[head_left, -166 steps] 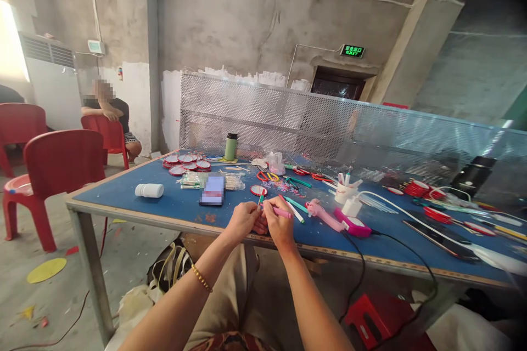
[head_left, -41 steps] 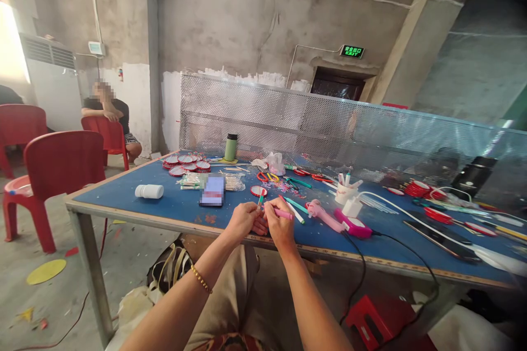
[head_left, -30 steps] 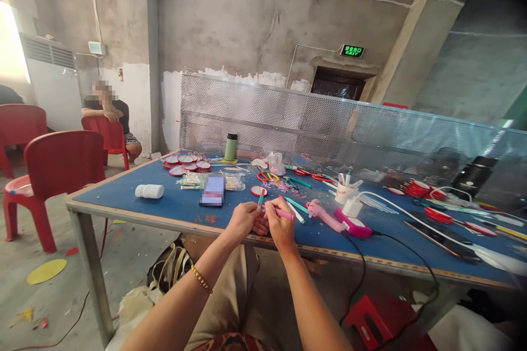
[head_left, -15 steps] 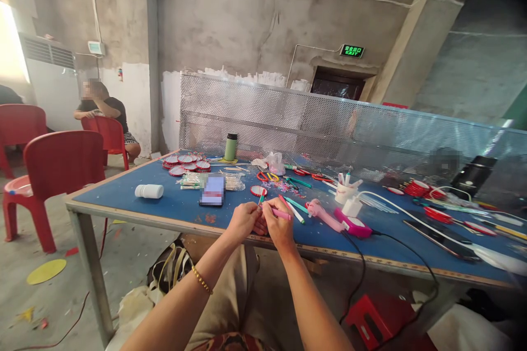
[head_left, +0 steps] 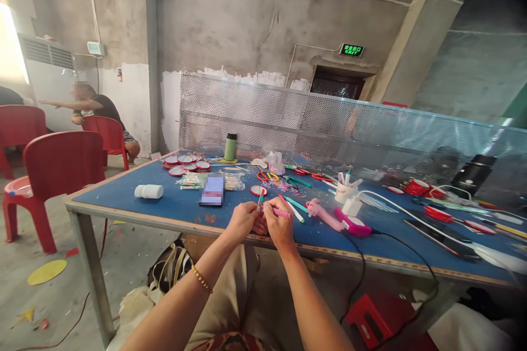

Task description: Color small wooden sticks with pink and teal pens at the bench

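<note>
My left hand (head_left: pixel 242 221) is closed over the table's front edge, pinching a thin stick (head_left: pixel 262 197) with a teal upper end that points up. Close beside it, my right hand (head_left: pixel 280 226) grips a pink marker pen (head_left: pixel 281 213) like a writing tool, its front end at the stick. The fingers partly hide the place where pen and stick meet. Just beyond the hands lies a round white disc with a red rim (head_left: pixel 258 191). To the right of my right hand are a white pen with a green end (head_left: pixel 297 214) and a teal marker (head_left: pixel 296 204).
A phone (head_left: pixel 212 190), packed sticks (head_left: pixel 192 180) and a white bottle (head_left: pixel 149 192) lie left. Red-rimmed discs (head_left: pixel 189 166) and a green flask (head_left: pixel 231 147) stand behind. Rightward are a pink glue gun (head_left: pixel 325 214), a magenta power block (head_left: pixel 353 224), a pen cup (head_left: pixel 345 192) and cords.
My hands stay almost still, with stick and pen in the same place. In the background at left, a seated person has stretched one arm out to the left.
</note>
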The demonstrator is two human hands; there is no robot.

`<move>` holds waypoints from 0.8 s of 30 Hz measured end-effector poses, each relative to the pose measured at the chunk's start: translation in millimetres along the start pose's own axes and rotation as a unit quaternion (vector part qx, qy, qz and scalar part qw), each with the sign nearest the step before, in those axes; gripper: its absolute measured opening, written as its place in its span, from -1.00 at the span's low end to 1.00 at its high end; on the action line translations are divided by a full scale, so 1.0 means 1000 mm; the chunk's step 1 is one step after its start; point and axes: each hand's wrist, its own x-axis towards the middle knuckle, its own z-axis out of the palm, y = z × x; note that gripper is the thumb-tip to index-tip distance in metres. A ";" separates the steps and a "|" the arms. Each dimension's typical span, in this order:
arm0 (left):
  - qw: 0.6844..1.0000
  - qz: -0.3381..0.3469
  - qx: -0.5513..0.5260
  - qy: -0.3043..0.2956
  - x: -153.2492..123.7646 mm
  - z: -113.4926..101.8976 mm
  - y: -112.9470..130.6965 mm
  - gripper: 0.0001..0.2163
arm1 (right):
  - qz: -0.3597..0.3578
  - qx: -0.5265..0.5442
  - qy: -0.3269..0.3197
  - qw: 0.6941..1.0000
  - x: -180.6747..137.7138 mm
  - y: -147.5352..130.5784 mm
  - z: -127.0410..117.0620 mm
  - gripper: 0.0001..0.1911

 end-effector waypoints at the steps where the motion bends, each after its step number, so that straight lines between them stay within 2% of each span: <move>1: 1.000 0.000 0.000 0.001 0.000 0.000 0.000 -0.71 | 0.002 -0.001 0.003 1.000 0.000 0.000 0.000 -0.76; 7: 1.000 -0.005 -0.006 -0.001 -0.001 0.001 0.003 -0.74 | 0.008 0.012 0.022 1.000 -0.001 -0.002 0.000 -0.78; 17: 1.000 -0.005 0.020 0.009 0.002 0.001 0.000 -0.79 | -0.005 0.015 -0.010 1.000 0.000 -0.004 0.001 -0.76; 24: 1.000 0.000 -0.014 -0.001 0.000 0.002 0.002 -0.79 | -0.006 -0.009 0.012 1.000 0.001 0.002 -0.001 -0.75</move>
